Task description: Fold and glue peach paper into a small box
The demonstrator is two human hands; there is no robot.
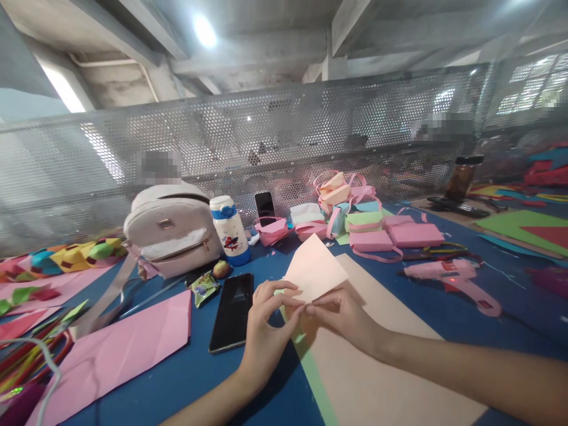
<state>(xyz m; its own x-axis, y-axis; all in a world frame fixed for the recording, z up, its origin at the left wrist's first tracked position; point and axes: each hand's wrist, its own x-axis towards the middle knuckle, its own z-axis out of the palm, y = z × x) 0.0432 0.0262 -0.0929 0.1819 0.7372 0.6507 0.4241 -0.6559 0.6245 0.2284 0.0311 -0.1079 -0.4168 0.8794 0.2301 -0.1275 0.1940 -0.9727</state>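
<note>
A small pale peach sheet of paper [316,269] is held up above the table between my hands. My left hand [271,322] pinches its lower left edge between thumb and fingers. Close beside it, my right hand [344,316] pinches the lower edge with thumb and forefinger, and the two thumbs nearly meet. Below lies a large peach sheet [377,367], with a strip of green paper [322,387] showing along its left side. A black phone [231,312] lies flat just left of my left hand.
Pink paper [128,349], a white backpack [171,236] and a bottle [229,234] stand or lie leftward. Small paper bags [366,222] sit at the back. A pink glue gun [452,278] lies right. A perforated metal screen [288,142] rises behind the blue table [177,384].
</note>
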